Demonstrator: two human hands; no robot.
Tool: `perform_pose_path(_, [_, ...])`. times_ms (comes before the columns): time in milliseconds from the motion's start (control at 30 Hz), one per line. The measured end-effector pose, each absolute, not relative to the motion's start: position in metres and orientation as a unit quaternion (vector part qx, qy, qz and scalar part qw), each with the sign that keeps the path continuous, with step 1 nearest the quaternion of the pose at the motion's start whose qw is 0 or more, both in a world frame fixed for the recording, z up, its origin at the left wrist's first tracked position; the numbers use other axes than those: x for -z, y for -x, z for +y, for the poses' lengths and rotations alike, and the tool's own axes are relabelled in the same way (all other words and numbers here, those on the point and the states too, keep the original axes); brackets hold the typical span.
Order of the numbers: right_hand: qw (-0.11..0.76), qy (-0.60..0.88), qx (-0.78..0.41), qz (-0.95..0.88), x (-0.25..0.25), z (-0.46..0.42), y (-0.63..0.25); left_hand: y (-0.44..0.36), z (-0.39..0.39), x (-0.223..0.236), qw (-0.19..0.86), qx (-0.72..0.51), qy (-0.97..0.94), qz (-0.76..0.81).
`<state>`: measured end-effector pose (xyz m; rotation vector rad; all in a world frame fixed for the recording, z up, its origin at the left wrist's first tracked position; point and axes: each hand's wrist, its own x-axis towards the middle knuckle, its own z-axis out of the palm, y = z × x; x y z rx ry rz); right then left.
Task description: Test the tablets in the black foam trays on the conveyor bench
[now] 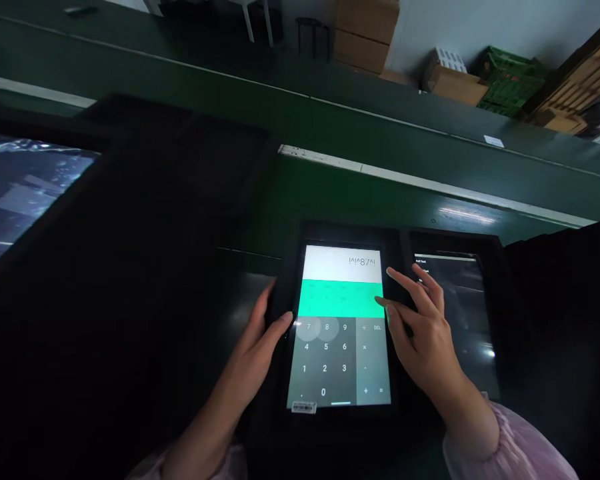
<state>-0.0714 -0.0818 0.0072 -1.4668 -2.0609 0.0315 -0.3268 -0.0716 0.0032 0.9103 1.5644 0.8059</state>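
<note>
A tablet (325, 368) in a black frame lies in front of me, its lit screen showing a calculator with a white display, a green band and grey number keys. My left hand (257, 347) grips the tablet's left edge, thumb on the rim. Over the right side of the screen is my right hand (425, 327), fingers apart and holding nothing; its index fingertip is at the green band, and whether it touches the glass I cannot tell. Pale round touch marks show around the 7 and 8 keys. A barcode sticker (304, 407) is on the tablet's lower left corner.
A second tablet (463, 320) with a dark menu screen lies to the right, partly behind my right hand. At the left is a larger lit screen (25, 193). Beyond the green bench (300, 193) stand cardboard boxes (365, 33), green crates (510, 77) and a stool (310, 25).
</note>
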Motion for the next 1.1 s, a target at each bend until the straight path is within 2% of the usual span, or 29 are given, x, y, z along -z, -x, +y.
perform_pose_path(167, [0.268,0.528,-0.019,-0.805,-0.011,-0.083,0.080,0.320,-0.069,-0.010,0.532,-0.307,-0.365,0.700])
perform_pose_path(267, [0.293,0.545,-0.010,-0.785,-0.019,-0.084,0.073,0.320,-0.067,-0.011,0.519,-0.296,-0.346,0.724])
perform_pose_path(367, [0.314,0.590,0.027,-0.744,-0.024,-0.088,0.044,0.321,-0.063,-0.010,0.520,-0.318,-0.318,0.726])
perform_pose_path(500, [0.286,0.660,0.070,-0.692,-0.018,-0.094,-0.003,0.322,-0.058,-0.011,0.548,-0.345,-0.281,0.709])
perform_pose_path(700, [0.280,0.652,0.069,-0.701,0.001,-0.091,-0.023,0.313,-0.044,-0.022,0.563,-0.396,-0.285,0.667])
perform_pose_path(900, [0.360,0.651,0.038,-0.667,-0.004,-0.090,-0.027,0.303,-0.020,-0.026,0.553,-0.418,-0.298,0.657])
perform_pose_path(1100, [0.384,0.651,0.021,-0.655,-0.014,-0.092,-0.022,0.298,-0.005,-0.019,0.531,-0.388,-0.333,0.676])
